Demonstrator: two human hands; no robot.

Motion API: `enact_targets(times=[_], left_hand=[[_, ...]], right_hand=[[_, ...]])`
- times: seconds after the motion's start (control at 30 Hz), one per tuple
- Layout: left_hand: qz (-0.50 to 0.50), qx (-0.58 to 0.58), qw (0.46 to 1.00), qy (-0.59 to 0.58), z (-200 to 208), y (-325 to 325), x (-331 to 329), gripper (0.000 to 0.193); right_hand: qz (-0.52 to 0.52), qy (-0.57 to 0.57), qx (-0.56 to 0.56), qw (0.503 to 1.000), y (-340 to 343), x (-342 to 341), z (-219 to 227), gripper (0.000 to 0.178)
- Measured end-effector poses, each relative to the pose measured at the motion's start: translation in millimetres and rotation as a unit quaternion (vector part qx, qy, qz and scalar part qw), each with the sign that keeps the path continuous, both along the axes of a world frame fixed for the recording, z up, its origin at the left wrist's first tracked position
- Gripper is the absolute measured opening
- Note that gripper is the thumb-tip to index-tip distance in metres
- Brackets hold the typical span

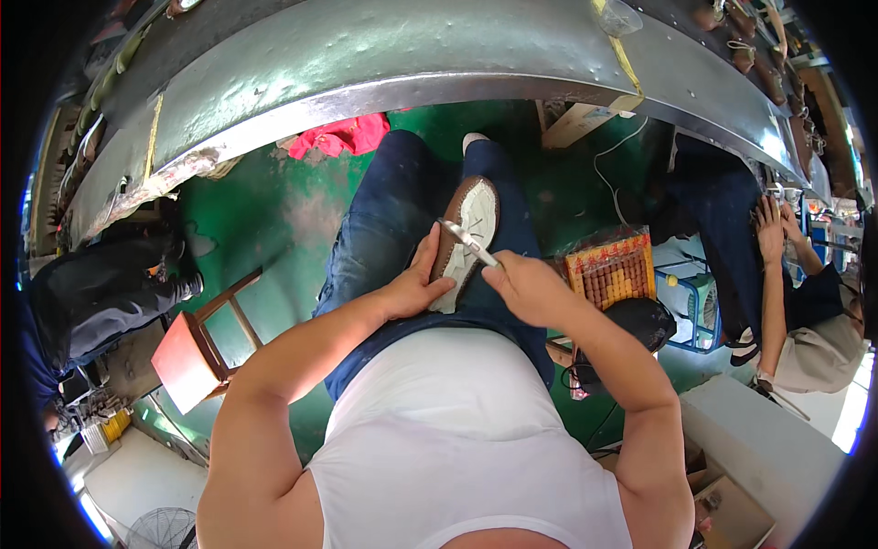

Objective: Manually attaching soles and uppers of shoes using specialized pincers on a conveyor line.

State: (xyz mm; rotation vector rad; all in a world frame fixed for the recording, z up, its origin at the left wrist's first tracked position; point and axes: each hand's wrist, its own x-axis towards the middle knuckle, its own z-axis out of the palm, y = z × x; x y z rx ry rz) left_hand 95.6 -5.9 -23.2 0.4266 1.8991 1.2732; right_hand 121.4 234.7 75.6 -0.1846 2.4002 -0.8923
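Observation:
An unfinished shoe (476,212) lies sole side up across my thighs, its pale bottom ringed by a folded brown leather edge. My left hand (417,282) is closed on its near left side, the thumb on the pale part. My right hand (528,285) grips a silver metal hand tool (470,242) that slants up and left across the shoe. The tool's head meets the brown edge on the left, close to my left fingers. Its exact kind is unclear, since my fist covers the handle.
A metal-covered workbench (439,57) curves across the far side. A red-topped wooden stool (190,361) stands left, and a red cloth (340,136) lies under the bench. To the right are a beaded seat mat (611,272), a black bag (640,322) and another person's hands (769,229).

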Motion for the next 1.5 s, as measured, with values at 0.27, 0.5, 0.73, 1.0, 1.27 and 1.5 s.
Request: enact_targets(times=[0.27, 0.5, 0.73, 1.0, 1.27, 1.5], left_hand=[[0.085, 0.093, 0.989, -0.079, 35, -2, -9, 0.084], [0.166, 0.288, 0.938, -0.098, 178, -40, -80, 0.068], [0.143, 0.000, 0.959, 0.245, 258, 56, -323, 0.066], [-0.131, -0.429, 0.549, 0.705, 163, 161, -440, 0.049], [0.136, -0.276, 0.713, 0.630, 157, 37, -536, 0.040], [0.223, -0.555, 0.620, 0.508, 139, -47, -647, 0.068]], right_hand=[[0.047, -0.046, -0.028, 0.997, 33, -4, -14, 0.041], [-0.234, 0.246, 0.030, 0.940, 112, -57, 48, 0.034], [-0.277, 0.512, 0.176, 0.794, 217, -184, 47, 0.043], [-0.364, 0.467, 0.243, 0.769, 270, -229, 33, 0.048], [-0.368, 0.455, 0.243, 0.774, 267, -233, 33, 0.048], [-0.406, 0.403, 0.264, 0.776, 262, -225, 35, 0.046]])
